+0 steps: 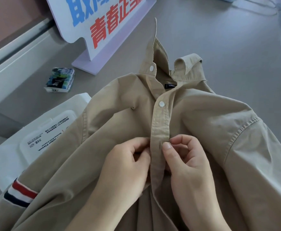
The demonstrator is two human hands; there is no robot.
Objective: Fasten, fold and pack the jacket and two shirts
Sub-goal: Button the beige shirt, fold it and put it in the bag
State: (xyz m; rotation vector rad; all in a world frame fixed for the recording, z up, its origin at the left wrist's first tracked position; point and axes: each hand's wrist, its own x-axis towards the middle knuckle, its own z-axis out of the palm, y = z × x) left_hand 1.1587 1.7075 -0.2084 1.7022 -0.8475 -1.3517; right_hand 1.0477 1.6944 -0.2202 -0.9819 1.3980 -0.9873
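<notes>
A beige shirt point(203, 117) lies front up on the grey table, collar pointing away from me. Its collar button point(151, 68) is undone, and the white button below it point(161, 103) sits through the placket. My left hand point(128, 165) pinches the shirt's left front edge beside the placket. My right hand point(186, 157) pinches the placket point(159, 127) between thumb and forefinger at a buttonhole. The button there is hidden under the fabric. A red, white and navy striped band point(21, 192) shows on the left sleeve.
A white pack of wet wipes point(41, 135) lies partly under the shirt's left sleeve. A small patterned tissue packet point(59, 80) sits behind it. A standing sign with blue and red characters point(101, 22) is at the back. A window ledge point(16, 52) runs along the left.
</notes>
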